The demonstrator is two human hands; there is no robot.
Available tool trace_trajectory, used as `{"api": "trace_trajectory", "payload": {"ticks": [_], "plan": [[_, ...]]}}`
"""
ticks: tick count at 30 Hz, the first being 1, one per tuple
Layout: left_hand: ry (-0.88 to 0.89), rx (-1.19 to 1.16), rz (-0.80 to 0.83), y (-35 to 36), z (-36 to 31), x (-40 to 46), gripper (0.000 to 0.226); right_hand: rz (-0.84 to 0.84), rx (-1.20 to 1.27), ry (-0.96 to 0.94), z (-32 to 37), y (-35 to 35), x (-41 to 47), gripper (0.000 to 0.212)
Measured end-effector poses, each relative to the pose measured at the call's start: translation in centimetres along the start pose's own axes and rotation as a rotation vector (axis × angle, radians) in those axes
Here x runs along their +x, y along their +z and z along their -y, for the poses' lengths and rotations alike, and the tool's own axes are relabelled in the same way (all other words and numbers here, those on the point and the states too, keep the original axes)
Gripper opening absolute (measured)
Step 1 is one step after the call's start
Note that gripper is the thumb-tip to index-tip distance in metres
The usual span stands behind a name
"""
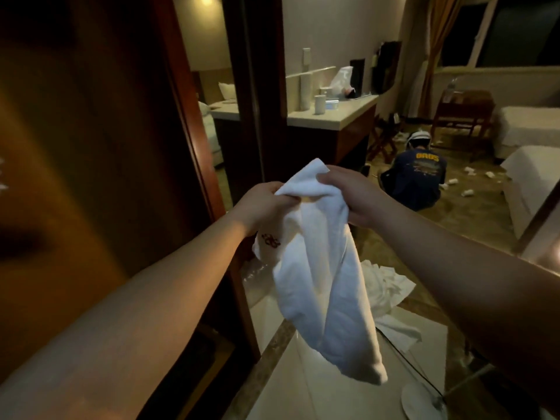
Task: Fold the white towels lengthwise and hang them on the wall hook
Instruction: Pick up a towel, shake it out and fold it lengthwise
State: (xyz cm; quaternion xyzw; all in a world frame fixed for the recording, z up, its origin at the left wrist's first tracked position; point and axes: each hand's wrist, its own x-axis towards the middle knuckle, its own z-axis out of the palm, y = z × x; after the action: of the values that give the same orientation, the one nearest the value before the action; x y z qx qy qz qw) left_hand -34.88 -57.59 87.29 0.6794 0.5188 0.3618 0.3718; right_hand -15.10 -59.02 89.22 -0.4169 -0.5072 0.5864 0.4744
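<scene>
White towel [318, 268], bunched and hanging, red embroidery near its left edge

White towel [315, 268], red embroidered mark near its left edge, hangs bunched and unfolded above the floor linen [391, 286].

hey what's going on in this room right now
A person is holding a white towel up in front of them, left hand and right hand both gripping its top edge while the rest hangs loose and bunched, not yet neatly folded. No wall hook is in view. More white cloth lies on the floor below. Farther back, another person crouches on the littered floor near a counter.
</scene>
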Motion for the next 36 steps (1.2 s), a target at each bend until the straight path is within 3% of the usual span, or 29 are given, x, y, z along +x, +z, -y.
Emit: {"api": "trace_trajectory", "payload": {"ticks": [2,6,8,10,14,17,22,26,29,32,36], "plan": [[0.018,0.039,-0.05,-1.5,-0.2,-3.2,0.017,-0.011,-0.002,0.011,-0.7,1.8,-1.4,0.013],[0.042,0.12,-0.101,-3.5,-0.7,-9.4,0.009,0.105,-0.039,0.002,-1.9,5.4,-4.3,0.029],[0.056,0.173,-0.102,-4.2,-0.8,-12.0,0.008,0.174,-0.108,0.007,-2.2,7.6,-5.8,0.023],[0.077,0.202,-0.116,-4.9,-0.8,-14.3,0.005,0.192,-0.218,0.001,-2.2,9.8,-7.1,0.031],[0.112,0.244,-0.204,-7.0,0.0,-18.5,0.015,0.171,-0.329,-0.149,-2.2,13.6,-8.7,0.018],[0.003,0.239,-0.261,-9.0,1.1,-21.0,0.024,0.142,-0.321,-0.234,-1.8,15.9,-9.6,0.021],[-0.303,0.211,-0.037,-11.4,2.8,-24.6,0.042,0.206,-0.284,-0.273,-1.1,18.0,-10.8,0.031],[-0.374,0.139,0.044,-12.5,3.2,-27.1,0.026,0.316,-0.191,-0.256,-0.9,18.3,-11.6,0.032],[-0.33,0.217,-0.056,-12.3,2.9,-27.7,0.029,0.355,-0.189,-0.219,-1.0,18.5,-12.5,0.032],[-0.251,0.332,-0.27,-11.8,2.3,-28.4,0.009,0.344,-0.251,-0.226,-0.6,18.8,-13.5,0.023],[-0.205,0.312,-0.313,-11.8,1.4,-29.6,0.011,0.32,-0.311,-0.235,-0.2,19.2,-14.8,0.014]]}}
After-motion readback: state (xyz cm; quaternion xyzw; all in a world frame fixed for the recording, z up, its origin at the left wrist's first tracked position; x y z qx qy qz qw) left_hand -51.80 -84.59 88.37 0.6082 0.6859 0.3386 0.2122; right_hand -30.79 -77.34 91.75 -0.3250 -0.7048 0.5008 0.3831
